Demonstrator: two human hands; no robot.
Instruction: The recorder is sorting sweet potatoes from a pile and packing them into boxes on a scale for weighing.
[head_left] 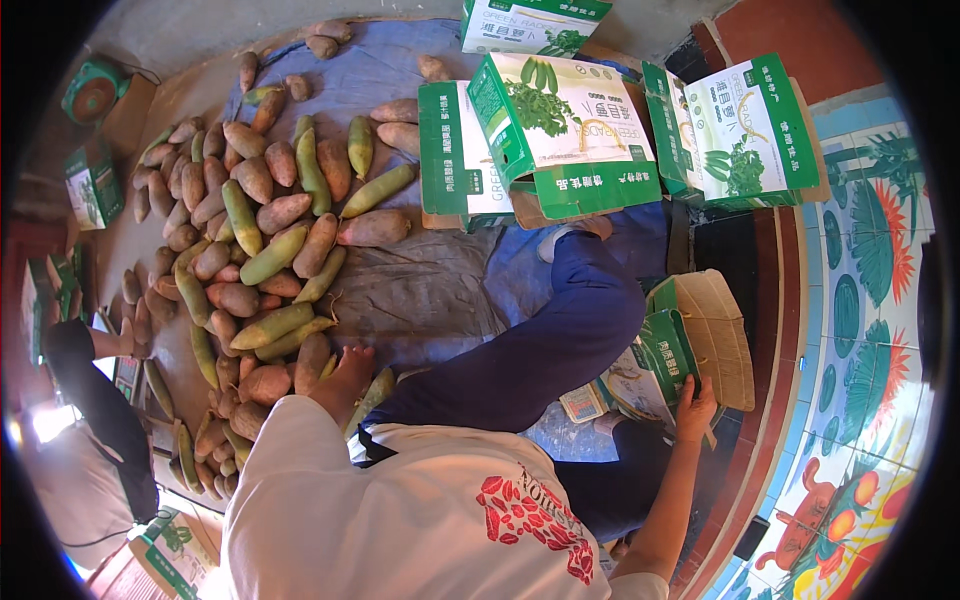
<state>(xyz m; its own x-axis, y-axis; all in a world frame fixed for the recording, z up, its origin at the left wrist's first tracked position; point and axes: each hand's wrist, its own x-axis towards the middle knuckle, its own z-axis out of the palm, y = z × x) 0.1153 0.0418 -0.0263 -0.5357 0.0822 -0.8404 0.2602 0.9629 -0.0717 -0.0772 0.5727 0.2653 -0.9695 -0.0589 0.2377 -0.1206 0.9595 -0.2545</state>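
My right hand [697, 408] grips the edge of an opened green-and-white carton [655, 352] beside my right leg, its fingers bent over a green flap. The carton's brown inner flap [718, 335] is folded outward. My left hand [347, 378] is down at the near edge of a pile of produce, fingers apart and pointing away from me. Next to it lie red-skinned sweet potatoes [265, 384] and green radishes [272, 326]. Another green radish [374, 396] lies to the right of that hand, partly hidden by my leg. What is under the left palm is hidden.
Several closed green-and-white cartons [570, 120] stand ahead and to the right. A blue sheet [400, 40] covers part of the floor. Painted tiles [850, 300] line the right side. At the left edge another person's dark-clothed leg [100, 410] shows, with more cartons [92, 185] and a green round device [95, 90].
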